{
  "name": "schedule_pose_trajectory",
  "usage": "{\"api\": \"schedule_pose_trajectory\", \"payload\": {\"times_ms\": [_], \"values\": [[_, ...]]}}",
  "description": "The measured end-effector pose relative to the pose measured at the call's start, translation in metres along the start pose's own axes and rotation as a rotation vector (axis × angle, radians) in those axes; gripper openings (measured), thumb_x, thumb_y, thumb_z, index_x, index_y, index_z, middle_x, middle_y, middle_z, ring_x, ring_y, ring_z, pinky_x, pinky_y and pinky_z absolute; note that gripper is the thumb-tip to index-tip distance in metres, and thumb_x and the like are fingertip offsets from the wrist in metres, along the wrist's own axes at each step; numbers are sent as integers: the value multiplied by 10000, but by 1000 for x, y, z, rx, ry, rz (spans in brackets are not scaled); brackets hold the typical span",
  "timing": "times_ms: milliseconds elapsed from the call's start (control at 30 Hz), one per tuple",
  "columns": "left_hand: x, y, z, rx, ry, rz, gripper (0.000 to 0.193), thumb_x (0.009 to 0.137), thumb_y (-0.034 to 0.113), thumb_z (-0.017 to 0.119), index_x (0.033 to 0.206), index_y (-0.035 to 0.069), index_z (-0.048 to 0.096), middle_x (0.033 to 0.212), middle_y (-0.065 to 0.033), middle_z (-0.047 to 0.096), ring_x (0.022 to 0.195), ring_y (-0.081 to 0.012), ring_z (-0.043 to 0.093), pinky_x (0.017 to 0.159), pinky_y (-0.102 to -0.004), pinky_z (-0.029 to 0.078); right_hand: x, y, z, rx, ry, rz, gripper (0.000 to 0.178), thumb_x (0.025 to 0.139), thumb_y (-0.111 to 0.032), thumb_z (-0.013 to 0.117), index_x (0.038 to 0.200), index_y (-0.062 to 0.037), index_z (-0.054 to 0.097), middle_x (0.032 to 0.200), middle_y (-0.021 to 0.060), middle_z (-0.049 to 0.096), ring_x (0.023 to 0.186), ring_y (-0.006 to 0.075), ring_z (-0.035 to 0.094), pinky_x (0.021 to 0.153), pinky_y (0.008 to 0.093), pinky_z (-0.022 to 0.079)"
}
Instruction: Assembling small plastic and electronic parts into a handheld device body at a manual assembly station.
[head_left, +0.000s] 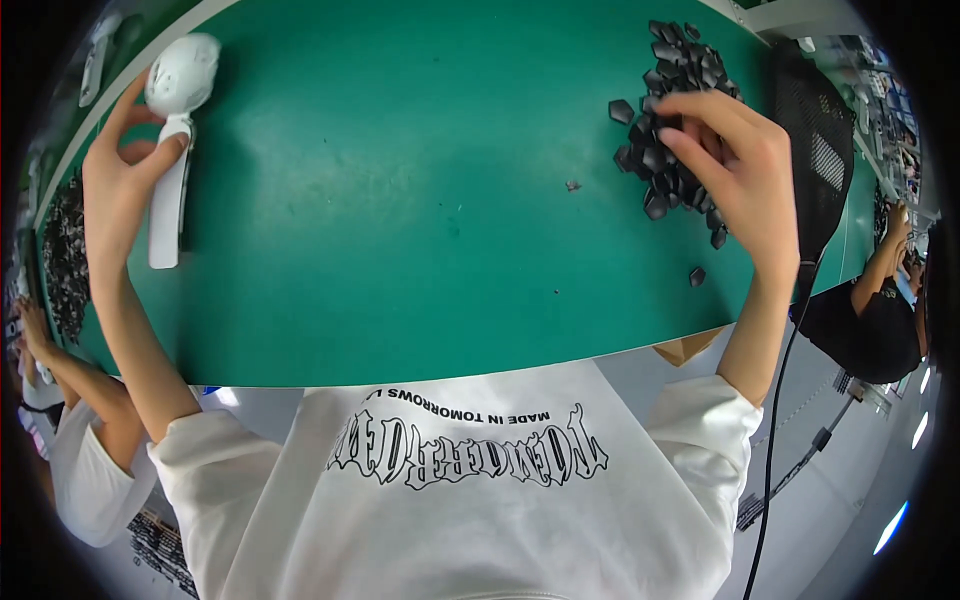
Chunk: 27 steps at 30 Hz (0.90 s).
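On the left, my left hand [125, 170] is closed around the neck of a white device with a round head and a long flat handle [166, 215], perhaps a handheld fan. Its thumb presses on the near side, and the other fingers go behind. Over at the right, my right hand [745, 165] reaches into a pile of small black five-sided pieces [690, 75]. Thumb and forefinger are bent toward each other in a pinch at the pile's left side. Whether a piece sits between those fingertips I cannot make out.
Both hands work above a green tabletop [400, 250]. A black mesh-sided object [815, 150] stands right of the pile, with a black cable [772, 440] running down. One loose black piece [697, 276] lies near the front edge. Other people sit at both sides.
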<state>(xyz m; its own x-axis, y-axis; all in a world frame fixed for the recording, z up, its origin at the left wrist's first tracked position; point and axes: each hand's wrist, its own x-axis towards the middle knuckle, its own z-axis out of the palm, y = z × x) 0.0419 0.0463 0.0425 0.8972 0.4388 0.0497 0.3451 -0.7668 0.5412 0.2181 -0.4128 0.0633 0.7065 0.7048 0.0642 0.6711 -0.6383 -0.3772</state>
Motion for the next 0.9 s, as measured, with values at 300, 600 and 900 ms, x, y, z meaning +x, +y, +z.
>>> {"api": "schedule_pose_trajectory", "payload": {"times_ms": [300,600,900], "values": [[20,82,60,-647,58,836,463,834,166,764,1273,55,669,890,-201,677,767,-344,654,714,-402,519,11,-15,0,-72,146,-234,170,819,-20,762,979,-14,705,792,81,616,624,200,557,573,317,444],[18,78,42,271,-17,431,507,778,225,849,1218,28,693,920,-127,688,730,-142,673,670,-277,517,-6,-33,5,-151,743,-849,182,727,58,788,891,47,711,818,89,674,639,227,592,515,331,501],[-1,121,34,46,16,521,594,684,261,933,1135,-32,681,881,-130,681,718,-267,688,608,-332,527,-14,-56,0,-179,554,-952,263,721,44,755,967,1,670,929,143,663,723,266,631,499,321,532]]}}
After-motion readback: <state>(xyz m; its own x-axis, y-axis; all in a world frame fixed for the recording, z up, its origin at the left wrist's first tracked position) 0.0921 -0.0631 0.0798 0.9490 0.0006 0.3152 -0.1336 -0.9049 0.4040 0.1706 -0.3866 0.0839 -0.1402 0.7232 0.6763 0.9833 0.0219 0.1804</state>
